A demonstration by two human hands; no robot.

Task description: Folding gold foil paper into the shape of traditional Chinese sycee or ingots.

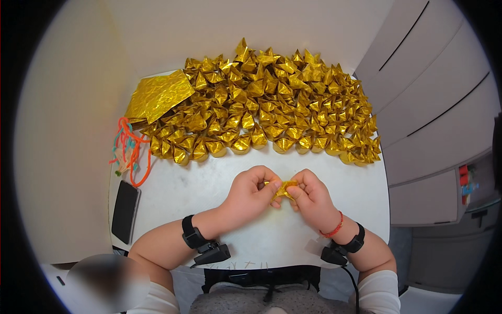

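Observation:
Between my two hands, above the near middle of the white table [172, 191], is a small piece of folded gold foil paper [285, 189]. My left hand [253, 188] pinches its left end, thumb against fingers. On its other end, my right hand [311, 196] grips with thumb and fingertips. The fingers cover much of the piece, so its full shape is hidden. Beyond my hands, a large mass of folded gold paper ingots [282, 104] fills the far half of the table, packed in rows.
Flat gold foil sheets [162, 95] lie stacked at the far left. Tangled orange and teal cords [130, 152] hang by the left edge, above a dark phone [126, 212]. Pale walls stand left and behind; grey cabinets [434, 89] stand right. Black wrist straps [194, 233] circle both wrists.

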